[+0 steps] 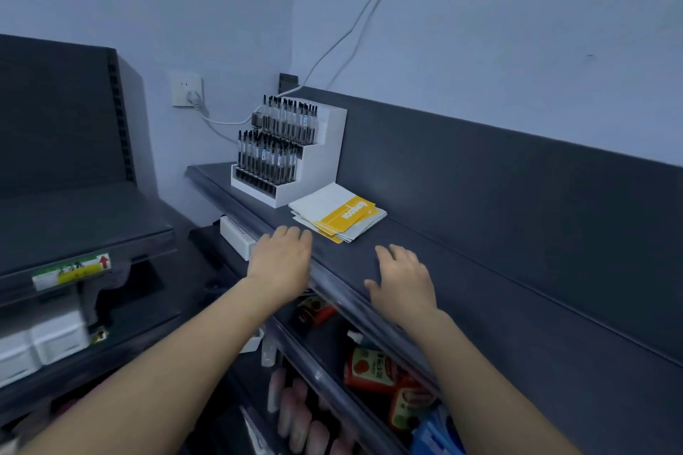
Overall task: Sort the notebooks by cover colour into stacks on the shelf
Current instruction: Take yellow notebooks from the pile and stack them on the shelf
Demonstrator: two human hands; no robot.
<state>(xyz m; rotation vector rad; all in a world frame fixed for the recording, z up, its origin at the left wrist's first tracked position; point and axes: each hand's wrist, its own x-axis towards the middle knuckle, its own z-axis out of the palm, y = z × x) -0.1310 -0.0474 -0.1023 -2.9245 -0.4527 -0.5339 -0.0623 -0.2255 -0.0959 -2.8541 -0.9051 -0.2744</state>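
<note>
A small fanned stack of notebooks point(338, 212) with white and yellow covers lies on the dark top shelf point(480, 270), just right of a pen stand. My left hand point(282, 255) hovers palm down over the shelf's front edge, a little short of the stack, holding nothing. Further right, my right hand point(404, 283) is spread palm down over the bare shelf surface, fingers apart and empty. Neither hand touches the notebooks.
A white tiered stand point(292, 155) full of black pens sits at the shelf's left end. Behind it are a wall socket point(186, 89) and cables. Lower shelves hold red packets point(371, 369) and blue items. Another dark shelving unit point(74, 196) stands to the left.
</note>
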